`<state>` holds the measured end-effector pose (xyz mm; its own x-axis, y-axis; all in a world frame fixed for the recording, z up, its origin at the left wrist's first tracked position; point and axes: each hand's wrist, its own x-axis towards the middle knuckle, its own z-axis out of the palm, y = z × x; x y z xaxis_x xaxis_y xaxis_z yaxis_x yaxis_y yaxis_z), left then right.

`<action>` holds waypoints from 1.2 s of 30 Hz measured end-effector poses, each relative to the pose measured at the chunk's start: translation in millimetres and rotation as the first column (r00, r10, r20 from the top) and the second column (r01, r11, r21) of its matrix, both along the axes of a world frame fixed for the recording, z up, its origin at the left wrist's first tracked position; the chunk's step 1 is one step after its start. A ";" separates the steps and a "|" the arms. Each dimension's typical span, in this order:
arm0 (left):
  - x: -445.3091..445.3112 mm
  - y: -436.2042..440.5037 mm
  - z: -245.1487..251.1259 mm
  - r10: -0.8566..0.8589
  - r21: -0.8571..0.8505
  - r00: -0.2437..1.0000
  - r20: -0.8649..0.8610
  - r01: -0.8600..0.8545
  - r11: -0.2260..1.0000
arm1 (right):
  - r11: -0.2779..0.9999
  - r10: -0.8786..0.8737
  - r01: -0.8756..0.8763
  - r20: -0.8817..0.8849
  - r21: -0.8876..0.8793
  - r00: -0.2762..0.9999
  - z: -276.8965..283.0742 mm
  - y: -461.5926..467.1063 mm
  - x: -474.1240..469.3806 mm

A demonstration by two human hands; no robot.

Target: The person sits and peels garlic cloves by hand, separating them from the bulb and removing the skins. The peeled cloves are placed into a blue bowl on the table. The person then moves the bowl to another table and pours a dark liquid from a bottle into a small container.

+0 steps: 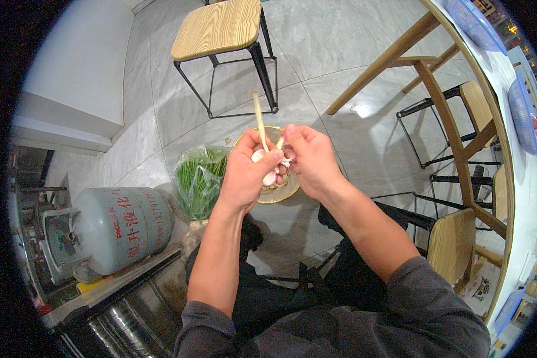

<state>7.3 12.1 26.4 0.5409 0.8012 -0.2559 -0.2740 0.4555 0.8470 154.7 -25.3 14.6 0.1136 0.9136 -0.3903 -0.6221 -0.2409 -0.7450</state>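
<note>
A garlic bulb [270,179] with white and purplish skin is held in front of me, its long dry stalk [258,117] pointing up and away. My left hand [246,172] grips it, the thumb pressed across the base of the stalk. On the right side of the bulb, the fingers of my right hand [312,160] pinch at it. Those fingertips are slightly blurred, and exactly what piece they hold is hard to see. Below both hands, a clear bowl with a yellow rim [275,201] sits on the floor, largely hidden; small pale pieces show inside.
Left of the bowl stands a plastic bag of long green stalks [201,179]. A grey gas cylinder [125,228] bearing red writing lies at the left. Ahead is a wooden-topped stool [219,29]. A table [514,179] with blue baskets [523,118] and more stools [452,244] fill the right.
</note>
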 end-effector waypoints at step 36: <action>-6.8 -5.9 -11.9 0.065 0.451 0.878 -0.475 0.179 0.874 | 0.982 0.136 -0.167 0.289 0.085 0.947 0.4 6.2 4.3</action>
